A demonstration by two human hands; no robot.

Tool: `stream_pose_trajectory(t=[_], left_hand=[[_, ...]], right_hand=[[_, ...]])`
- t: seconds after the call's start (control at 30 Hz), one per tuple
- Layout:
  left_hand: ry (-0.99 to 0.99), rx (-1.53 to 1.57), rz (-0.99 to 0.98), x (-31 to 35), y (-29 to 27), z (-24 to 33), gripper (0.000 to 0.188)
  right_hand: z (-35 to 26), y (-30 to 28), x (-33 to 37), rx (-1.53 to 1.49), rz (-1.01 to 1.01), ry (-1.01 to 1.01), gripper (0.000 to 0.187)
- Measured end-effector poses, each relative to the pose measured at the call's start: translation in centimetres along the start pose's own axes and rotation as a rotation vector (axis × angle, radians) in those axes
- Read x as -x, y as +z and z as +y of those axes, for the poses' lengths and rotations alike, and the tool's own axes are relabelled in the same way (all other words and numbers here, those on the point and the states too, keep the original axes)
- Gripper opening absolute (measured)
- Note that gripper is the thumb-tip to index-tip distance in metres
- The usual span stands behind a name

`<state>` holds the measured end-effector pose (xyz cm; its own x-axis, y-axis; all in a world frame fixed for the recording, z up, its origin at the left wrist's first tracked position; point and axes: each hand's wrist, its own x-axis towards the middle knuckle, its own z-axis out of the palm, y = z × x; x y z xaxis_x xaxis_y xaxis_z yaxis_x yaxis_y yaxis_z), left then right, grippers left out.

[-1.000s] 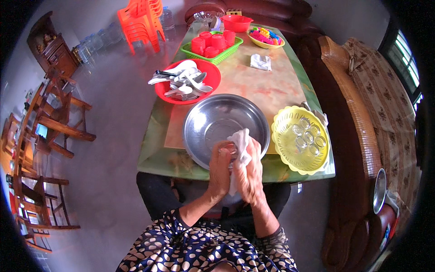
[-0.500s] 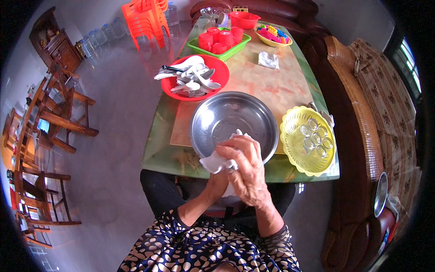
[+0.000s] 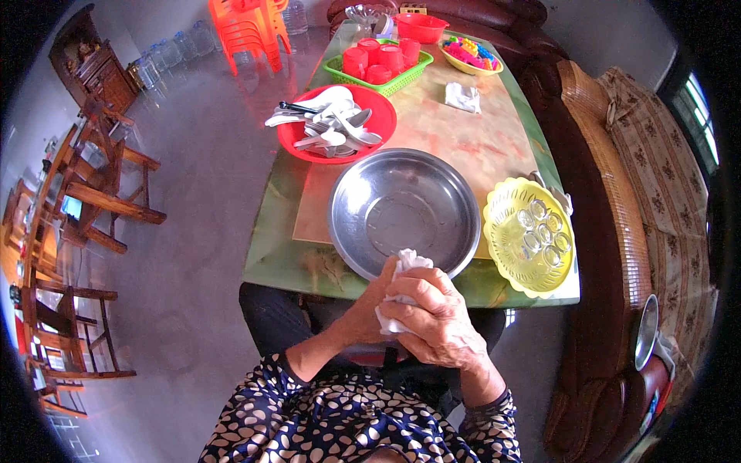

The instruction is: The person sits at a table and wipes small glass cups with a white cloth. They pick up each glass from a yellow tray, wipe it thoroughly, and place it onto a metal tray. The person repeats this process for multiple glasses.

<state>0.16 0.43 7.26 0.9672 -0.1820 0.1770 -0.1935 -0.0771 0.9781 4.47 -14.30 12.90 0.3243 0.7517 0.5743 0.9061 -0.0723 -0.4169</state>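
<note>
A bunched white cloth (image 3: 411,261) is between my two hands at the near rim of a wide steel basin (image 3: 401,220). My right hand (image 3: 441,318) wraps round the cloth from the right, fingers curled over it. On the other side my left hand (image 3: 364,312) is closed against it, its fingers mostly hidden. Whether anything is inside the cloth cannot be seen. Nothing lies in the visible part of the basin. Right of the basin, a yellow scalloped basket (image 3: 505,258) holds several small clear glasses (image 3: 544,233).
Beyond the basin, a red bowl (image 3: 386,116) is heaped with spoons (image 3: 332,127). Behind it, a green basket (image 3: 401,83) carries red cups (image 3: 391,58). A folded white cloth (image 3: 462,98) lies near a bowl of colourful pieces (image 3: 472,55). A wooden bench (image 3: 610,193) runs along the right.
The hands have drawn back slightly toward me and the cloth is bunched tighter. The left hand has come up beside the right. The view has shifted a little.
</note>
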Motion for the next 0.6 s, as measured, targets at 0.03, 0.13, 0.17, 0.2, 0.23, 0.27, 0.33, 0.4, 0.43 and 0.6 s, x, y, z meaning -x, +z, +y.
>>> stream_pose_trajectory(t=[0.03,0.13,0.17,0.2,0.23,0.27,0.33,0.4,0.43,0.6], left_hand=[[0.107,-0.13,-0.015,-0.1,0.1,-0.1,0.072],[0.13,-0.085,-0.035,0.2,1.3,-0.6,0.091],[0.103,0.057,-0.016,-0.1,1.8,0.8,0.106],[0.04,0.125,-0.008,-0.1,1.8,1.6,0.111],[-0.023,0.195,0.001,0.0,1.8,2.2,0.116],[-0.025,0.228,0.023,-0.1,2.0,2.4,0.118],[-0.028,0.294,0.069,-0.3,2.3,2.8,0.123],[-0.027,0.425,0.104,-0.6,2.5,2.4,0.124],[-0.026,0.489,0.121,-0.7,2.6,2.1,0.124],[0.03,0.57,0.254,-1.4,1.9,1.0,0.11]], right_hand=[[0.2,-0.3,-0.1,-0.088,0.013,0.026,0.028],[1.4,-0.7,0.1,-0.377,0.089,0.126,0.022],[0.7,-0.9,0.4,-0.644,0.153,0.363,0.031],[0.6,-1.2,0.5,-0.69,0.163,0.342,0.03],[0.5,-1.4,0.5,-0.735,0.173,0.321,0.03],[0.3,-1.0,0.7,-0.814,0.278,0.401,0.035],[0.2,-0.1,1.1,-0.825,0.422,0.551,0.044],[-0.8,0.5,0.5,-0.789,0.609,0.734,0.048],[-0.8,0.9,0.7,-0.857,0.619,0.784,0.045],[-1.4,3.2,0.3,-0.647,0.735,0.753,0.05]])
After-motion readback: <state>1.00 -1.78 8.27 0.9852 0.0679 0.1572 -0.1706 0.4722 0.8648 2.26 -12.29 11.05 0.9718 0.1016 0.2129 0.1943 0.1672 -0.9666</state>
